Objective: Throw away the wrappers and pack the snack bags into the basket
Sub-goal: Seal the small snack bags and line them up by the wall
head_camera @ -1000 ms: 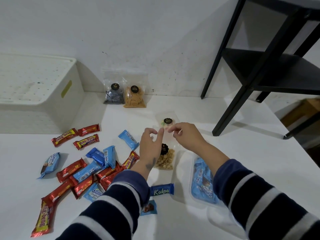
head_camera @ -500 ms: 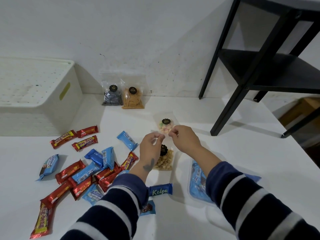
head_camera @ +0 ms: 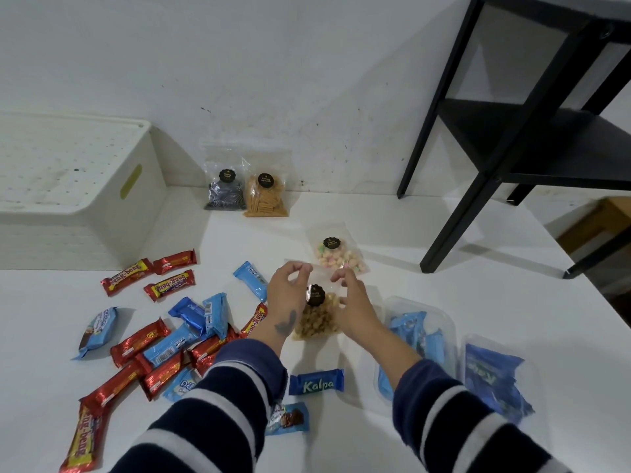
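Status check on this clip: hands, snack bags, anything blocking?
Left hand and right hand pinch the nut bag top. Basket stands far left. Wrappers lie scattered between.

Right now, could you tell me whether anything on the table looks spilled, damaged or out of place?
Nothing looks spilled or torn. The wrapped bars lie scattered in a loose, overlapping heap on the left, and the white basket stands upside down, so nothing can go in it yet.

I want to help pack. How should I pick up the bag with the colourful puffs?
Pinch the empty clear top of the colourful puff bag, above its black sticker, coming from the far side. It lies flat, so that flap is thin and free, while the puffs bulge loose at its near end.
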Demonstrator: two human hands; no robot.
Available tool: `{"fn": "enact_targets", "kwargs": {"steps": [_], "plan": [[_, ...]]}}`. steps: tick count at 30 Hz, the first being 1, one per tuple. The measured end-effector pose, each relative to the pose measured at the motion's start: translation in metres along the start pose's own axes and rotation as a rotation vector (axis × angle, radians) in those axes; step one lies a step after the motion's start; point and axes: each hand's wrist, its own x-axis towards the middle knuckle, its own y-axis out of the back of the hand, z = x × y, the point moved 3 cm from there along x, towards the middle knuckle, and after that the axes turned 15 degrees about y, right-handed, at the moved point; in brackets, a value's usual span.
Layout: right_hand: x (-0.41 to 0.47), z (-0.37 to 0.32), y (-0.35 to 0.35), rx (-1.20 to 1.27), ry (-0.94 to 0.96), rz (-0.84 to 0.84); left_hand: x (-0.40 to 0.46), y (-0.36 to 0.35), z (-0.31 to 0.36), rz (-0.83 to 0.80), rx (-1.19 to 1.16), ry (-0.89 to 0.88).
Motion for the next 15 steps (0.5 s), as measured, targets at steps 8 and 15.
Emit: {"fn": "enact_targets", "kwargs": {"steps": [8, 15], "plan": [[0.010, 0.016, -0.008, -0.026, -0.040, -0.003, 0.012, 0.001, -0.008, -0.021, 0.166, -0.077], [0.070, 0.003, 0.037, -0.155, 0.033, 0.058, 0.045, 0.000, -0.011, -0.050, 0.311, -0.206]]}}
